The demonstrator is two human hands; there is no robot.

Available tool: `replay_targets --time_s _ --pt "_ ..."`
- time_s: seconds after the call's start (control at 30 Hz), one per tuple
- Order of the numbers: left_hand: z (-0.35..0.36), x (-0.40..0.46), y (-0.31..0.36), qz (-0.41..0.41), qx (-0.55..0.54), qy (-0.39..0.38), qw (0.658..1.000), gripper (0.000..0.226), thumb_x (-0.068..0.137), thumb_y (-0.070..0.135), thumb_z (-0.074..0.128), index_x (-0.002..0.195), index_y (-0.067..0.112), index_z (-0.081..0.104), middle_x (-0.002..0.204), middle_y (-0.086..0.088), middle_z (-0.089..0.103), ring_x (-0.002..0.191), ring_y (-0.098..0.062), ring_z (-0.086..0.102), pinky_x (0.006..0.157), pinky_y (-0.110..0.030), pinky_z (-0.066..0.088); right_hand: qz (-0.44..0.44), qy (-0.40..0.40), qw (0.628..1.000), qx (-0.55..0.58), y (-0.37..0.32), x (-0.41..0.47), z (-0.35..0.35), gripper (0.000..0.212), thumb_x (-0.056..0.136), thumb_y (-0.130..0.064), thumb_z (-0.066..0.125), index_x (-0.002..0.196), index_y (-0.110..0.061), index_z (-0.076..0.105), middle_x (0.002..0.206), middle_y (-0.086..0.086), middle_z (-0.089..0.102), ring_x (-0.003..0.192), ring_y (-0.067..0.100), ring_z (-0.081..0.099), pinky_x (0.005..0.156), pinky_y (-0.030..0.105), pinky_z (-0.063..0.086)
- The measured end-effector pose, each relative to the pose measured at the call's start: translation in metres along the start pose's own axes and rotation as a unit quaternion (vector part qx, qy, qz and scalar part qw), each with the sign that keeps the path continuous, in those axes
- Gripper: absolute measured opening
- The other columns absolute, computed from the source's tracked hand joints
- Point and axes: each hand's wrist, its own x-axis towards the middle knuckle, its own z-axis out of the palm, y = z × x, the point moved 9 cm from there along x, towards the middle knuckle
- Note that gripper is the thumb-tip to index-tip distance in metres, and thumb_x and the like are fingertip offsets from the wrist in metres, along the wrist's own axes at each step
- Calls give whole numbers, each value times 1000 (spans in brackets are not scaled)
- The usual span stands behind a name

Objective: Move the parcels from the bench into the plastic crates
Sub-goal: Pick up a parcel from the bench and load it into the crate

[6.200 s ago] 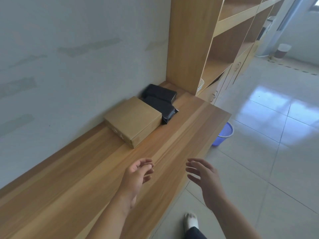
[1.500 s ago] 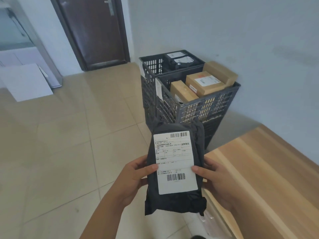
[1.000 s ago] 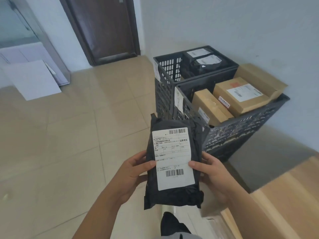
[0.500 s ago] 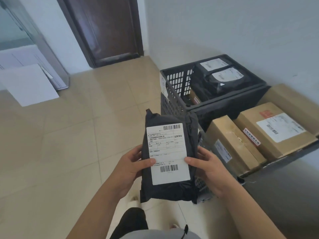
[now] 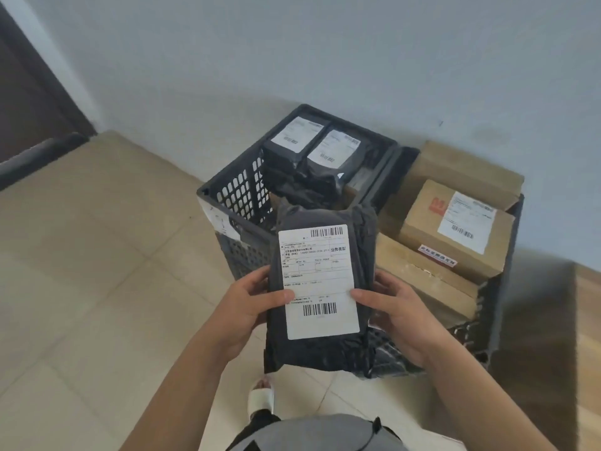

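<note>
I hold a black plastic mailer parcel [image 5: 320, 349] with a white barcode label facing up, in front of two dark plastic crates. My left hand [image 5: 247, 307] grips its left edge and my right hand [image 5: 395, 315] grips its right edge, thumbs on the label. The left crate [image 5: 234, 193] contains black mailers [image 5: 312, 151] with white labels. The right crate [image 5: 507, 288] is packed with cardboard boxes [image 5: 455, 232], one bearing a white label. The parcel hangs just before the near rim of the left crate.
Both crates stand on a beige tiled floor against a grey-blue wall. A dark door [image 5: 29, 102] is at the far left. The wooden bench end [image 5: 588, 336] shows at the right edge. My foot in a white slipper [image 5: 261, 400] is below the parcel.
I picked the black mailer up from the bench, turned and walked to the crates. The crates have come closer and now lie directly beneath and beyond the parcel.
</note>
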Motion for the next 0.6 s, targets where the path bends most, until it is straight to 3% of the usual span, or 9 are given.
replay_targets --time_s 0.1,0.2,0.37,0.47,0.6 --pt "0 28 12 -20 32 -53 998 40 89 5 73 125 22 68 117 2 78 104 -22 76 82 -37 59 0 54 998 27 1 -1 1 61 76 -18 80 134 -16 60 121 6 76 110 31 74 107 58 50" --pt "14 48 14 -45 57 -97 993 40 89 6 74 126 20 68 118 0 78 106 -24 75 91 -46 58 5 98 994 39 5 -11 -8 52 85 -10 76 134 -17 58 119 5 77 108 30 75 104 57 53" --pt "59 75 23 -72 81 -174 979 42 87 9 76 127 17 68 119 -3 77 109 -25 74 93 -46 56 1 164 983 86 0 -20 -42 42 93 -5 70 132 -17 60 118 7 77 104 31 76 87 45 60" --pt "80 94 30 -73 91 -179 977 42 88 10 76 128 16 67 121 -4 77 112 -26 73 104 -51 53 -9 180 978 107 -4 -13 -62 39 94 -7 68 131 -17 61 118 7 77 104 31 76 87 45 58" --pt "91 110 44 -74 106 -173 976 40 89 9 75 128 16 68 121 -4 77 114 -26 72 100 -45 55 -17 176 977 122 -11 8 -76 39 91 -12 70 130 -18 63 117 6 77 102 29 76 85 44 58"
